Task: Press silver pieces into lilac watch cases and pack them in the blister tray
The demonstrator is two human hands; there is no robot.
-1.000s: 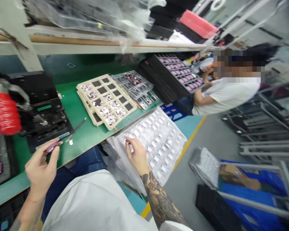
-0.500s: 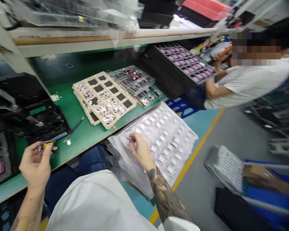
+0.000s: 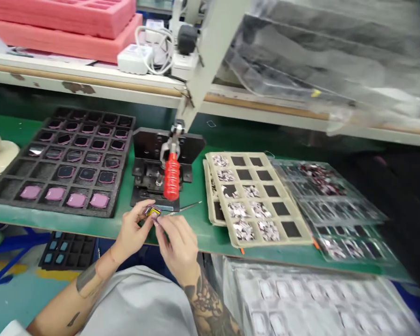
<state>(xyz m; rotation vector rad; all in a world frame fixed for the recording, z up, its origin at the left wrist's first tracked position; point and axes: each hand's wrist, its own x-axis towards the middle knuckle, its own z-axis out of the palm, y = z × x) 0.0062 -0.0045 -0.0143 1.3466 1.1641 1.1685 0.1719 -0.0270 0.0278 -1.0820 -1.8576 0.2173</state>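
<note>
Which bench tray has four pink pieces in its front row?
The dark foam tray left of the red handle; the cream trays and clear trays hold smaller pieces.

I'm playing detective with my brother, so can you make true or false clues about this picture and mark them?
1. The clamp handle is red. True.
2. The right hand grips that handle. False: the right hand is at the purple-rimmed piece held in the left hand.
3. Pink foam sits on the shelf. True.
4. The black tray is full. False: some pockets are empty.
</note>
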